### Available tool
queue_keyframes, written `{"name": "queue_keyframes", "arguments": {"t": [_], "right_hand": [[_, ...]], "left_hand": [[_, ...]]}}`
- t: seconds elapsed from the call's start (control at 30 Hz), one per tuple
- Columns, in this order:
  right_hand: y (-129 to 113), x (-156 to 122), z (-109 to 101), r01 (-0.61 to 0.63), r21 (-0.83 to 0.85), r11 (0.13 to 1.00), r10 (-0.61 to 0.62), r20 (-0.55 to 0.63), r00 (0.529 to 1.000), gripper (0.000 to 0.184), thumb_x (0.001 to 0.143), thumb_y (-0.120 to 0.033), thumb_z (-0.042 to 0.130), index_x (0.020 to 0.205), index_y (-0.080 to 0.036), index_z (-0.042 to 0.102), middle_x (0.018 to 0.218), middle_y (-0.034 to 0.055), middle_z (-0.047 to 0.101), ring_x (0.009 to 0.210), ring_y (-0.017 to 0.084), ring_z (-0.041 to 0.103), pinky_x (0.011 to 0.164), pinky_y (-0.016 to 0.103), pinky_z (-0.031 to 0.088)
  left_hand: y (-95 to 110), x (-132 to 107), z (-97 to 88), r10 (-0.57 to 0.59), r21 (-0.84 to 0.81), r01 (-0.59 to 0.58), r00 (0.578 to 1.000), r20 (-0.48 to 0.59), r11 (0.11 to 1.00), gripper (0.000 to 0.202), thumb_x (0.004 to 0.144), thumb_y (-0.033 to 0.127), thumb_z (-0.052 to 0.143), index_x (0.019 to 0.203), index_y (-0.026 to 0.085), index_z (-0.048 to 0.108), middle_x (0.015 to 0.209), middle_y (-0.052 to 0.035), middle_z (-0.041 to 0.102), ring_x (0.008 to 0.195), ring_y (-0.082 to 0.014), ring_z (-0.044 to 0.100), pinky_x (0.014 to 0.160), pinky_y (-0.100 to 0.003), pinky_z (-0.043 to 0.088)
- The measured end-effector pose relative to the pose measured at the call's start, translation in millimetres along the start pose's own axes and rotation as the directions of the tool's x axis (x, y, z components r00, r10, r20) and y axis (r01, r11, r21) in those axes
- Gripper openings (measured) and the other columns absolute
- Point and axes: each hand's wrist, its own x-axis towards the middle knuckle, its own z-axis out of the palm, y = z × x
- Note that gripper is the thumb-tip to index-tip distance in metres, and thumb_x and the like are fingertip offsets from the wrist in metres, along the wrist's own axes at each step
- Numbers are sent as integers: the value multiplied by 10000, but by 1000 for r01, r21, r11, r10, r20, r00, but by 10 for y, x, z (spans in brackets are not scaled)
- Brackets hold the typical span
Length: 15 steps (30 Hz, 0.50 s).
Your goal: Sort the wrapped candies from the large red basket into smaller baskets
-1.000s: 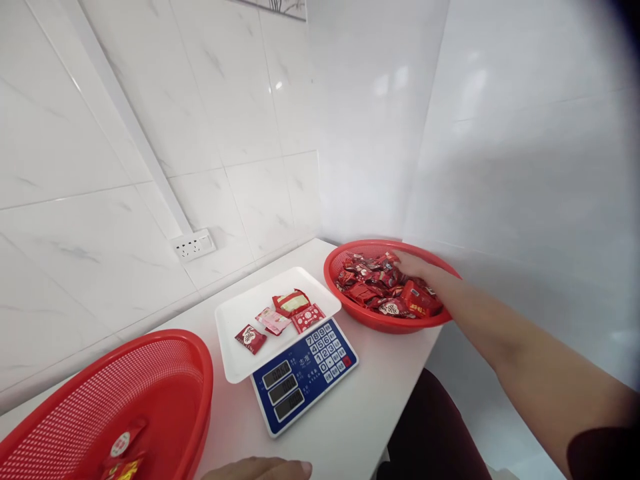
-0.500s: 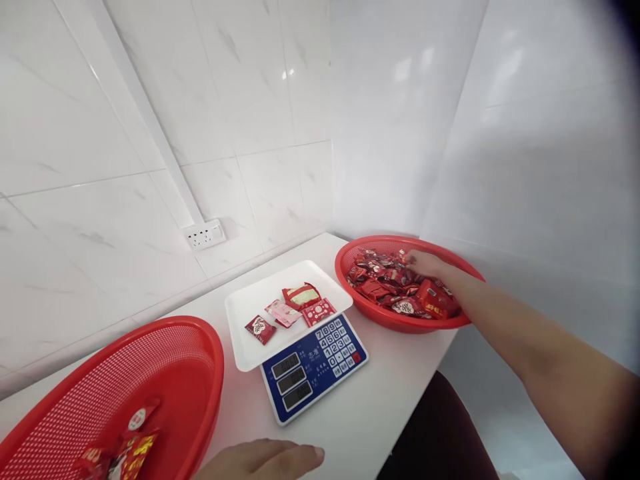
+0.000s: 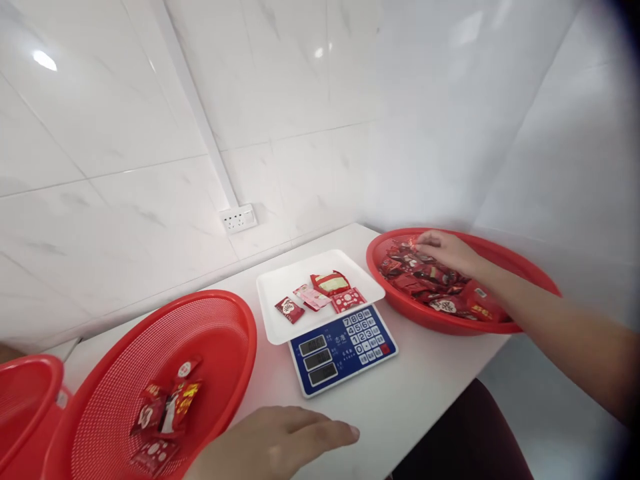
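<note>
My right hand point(image 3: 447, 249) reaches into the red basket point(image 3: 520, 263) at the right, fingers curled down among the many red candy packets point(image 3: 425, 280); what it grips, if anything, is hidden. My left hand point(image 3: 280, 440) lies flat on the white table near the front edge, fingers stretched out, holding nothing. Between the two baskets stands a blue scale point(image 3: 343, 350) with a white tray point(image 3: 280, 293) carrying several packets point(image 3: 320, 297).
A second red basket point(image 3: 220, 320) at the left holds a few packets point(image 3: 167, 407). Another red container point(image 3: 25, 393) shows at the far left edge. A wall socket point(image 3: 238, 218) sits on the tiled wall behind. The table's front edge is close to my body.
The view has swung left and down, bringing the left basket's packets and a third red container into sight. My right hand stays in the right basket; my left hand shows more fully.
</note>
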Motion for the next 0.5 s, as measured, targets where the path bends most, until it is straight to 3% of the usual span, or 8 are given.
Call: {"name": "queue_keyframes", "arguments": {"t": [0.1,0.23,0.4,0.5], "right_hand": [[-422,-199,276,134,90,987,-146,147,978,158,831,-344,528,912,-208,521,1049,73,675,977,184,634,869,285,478],[-868,-468,628,273,130,953,-301,342,890,173,826,-384,528,893,-227,549,1037,36,687,1024,203,629,939,344,463],[-1125,-563,867,341,5,940,-307,446,840,282,857,-343,471,1112,-254,554,1181,34,653,1114,217,596,959,373,452],[-1147,-543,896,359,-201,912,-240,447,861,298,843,-310,481,1119,-247,574,1209,57,634,1115,257,589,935,407,457]], "left_hand": [[45,-20,-23,26,-35,-26,1000,-2,999,496,895,509,467,1368,360,450,1328,6,583,1204,-182,553,996,-256,443],[73,-34,-62,85,-36,-86,996,-24,996,488,905,473,470,1360,295,468,1305,-22,601,1183,-169,567,990,-245,444],[101,-69,-86,164,-2,-165,985,-58,986,479,924,445,449,1355,240,476,1260,-58,631,1145,-174,596,963,-246,465],[111,-100,-96,176,3,-177,981,-75,984,502,933,486,388,1350,224,484,1253,-62,634,1141,-172,597,959,-235,459]]}}
